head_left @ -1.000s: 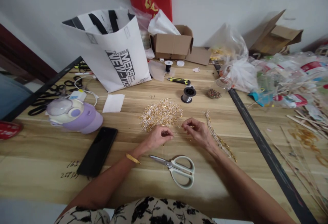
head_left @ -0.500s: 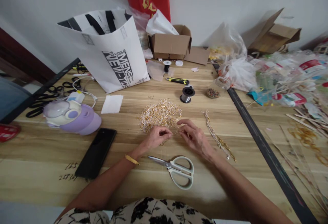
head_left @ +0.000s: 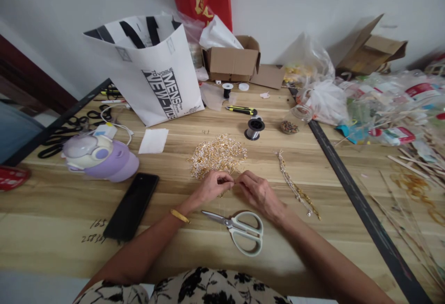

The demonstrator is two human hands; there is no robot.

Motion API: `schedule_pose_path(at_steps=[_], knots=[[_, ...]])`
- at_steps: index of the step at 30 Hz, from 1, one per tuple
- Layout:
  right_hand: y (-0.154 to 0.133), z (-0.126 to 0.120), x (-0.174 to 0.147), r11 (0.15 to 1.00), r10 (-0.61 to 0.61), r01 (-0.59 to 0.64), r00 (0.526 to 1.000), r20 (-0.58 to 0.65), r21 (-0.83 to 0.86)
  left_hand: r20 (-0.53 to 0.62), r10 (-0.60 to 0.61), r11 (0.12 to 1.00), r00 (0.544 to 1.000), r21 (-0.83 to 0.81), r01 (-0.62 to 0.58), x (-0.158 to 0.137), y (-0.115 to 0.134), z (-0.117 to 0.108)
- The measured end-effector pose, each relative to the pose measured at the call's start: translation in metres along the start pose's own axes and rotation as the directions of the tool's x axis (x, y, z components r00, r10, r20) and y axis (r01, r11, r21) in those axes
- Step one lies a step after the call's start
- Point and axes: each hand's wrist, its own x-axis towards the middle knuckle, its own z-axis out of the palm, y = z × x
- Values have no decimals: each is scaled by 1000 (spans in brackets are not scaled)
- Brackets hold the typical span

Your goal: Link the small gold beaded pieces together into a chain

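Note:
My left hand [head_left: 213,187] is closed in a pinch at the near edge of a pile of small gold and silver beads [head_left: 217,153]. Something thin and gold-coloured shows below its fingertips, too small to name. My right hand [head_left: 257,192] is pinched too, its fingertips meeting those of the left; whatever lies between them is hidden. Just below the hands, scissors [head_left: 245,232] with pale handles rest on the table, blades pointing left. To the right of my right hand lie gold and silver beaded strands [head_left: 295,186]. A gold bracelet [head_left: 180,216] circles my left wrist.
Beyond the pile are a wire spool [head_left: 254,129], a yellow-black cutter [head_left: 242,110] and a jar of beads [head_left: 295,119]. On the left lie a black phone [head_left: 131,206], a purple device [head_left: 104,158] and a white paper bag [head_left: 163,72]. Plastic bottles [head_left: 396,104] crowd the right.
My right hand has moved slightly left, and its spread fingers have closed into a pinch against the left fingertips. The left hand has stayed nearly in place.

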Motion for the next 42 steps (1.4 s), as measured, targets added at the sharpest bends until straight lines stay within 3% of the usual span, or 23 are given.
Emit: schedule_pose_path(at_steps=[9,14,19,23,28,33,38,42], knots=[[12,-6,3,988,136,-123,979,-151,93,-42,-6,1000,999,-15,6,2,-5,-1],[9,-9,1,995,102,-97,980,-170,36,-68,17,1000,998,0,-17,2,-2,-2],[-2,-4,-4,992,13,-20,999,-53,-128,-83,29,998,996,61,-24,1,1,0],[-3,5,-5,991,-28,34,999,46,-131,-80,48,993,996,111,-39,0,0,1],[1,9,-2,1000,3,-3,1000,10,1,-77,73,992,994,104,-65,1,-3,2],[2,5,1,971,158,-137,983,-98,195,-56,61,997,997,47,-59,0,-3,0],[6,6,2,836,379,-312,923,-66,451,-6,21,995,1000,-94,-22,0,-2,-2],[7,7,4,701,470,-369,883,-6,610,69,-58,976,996,-208,71,-1,0,0]])
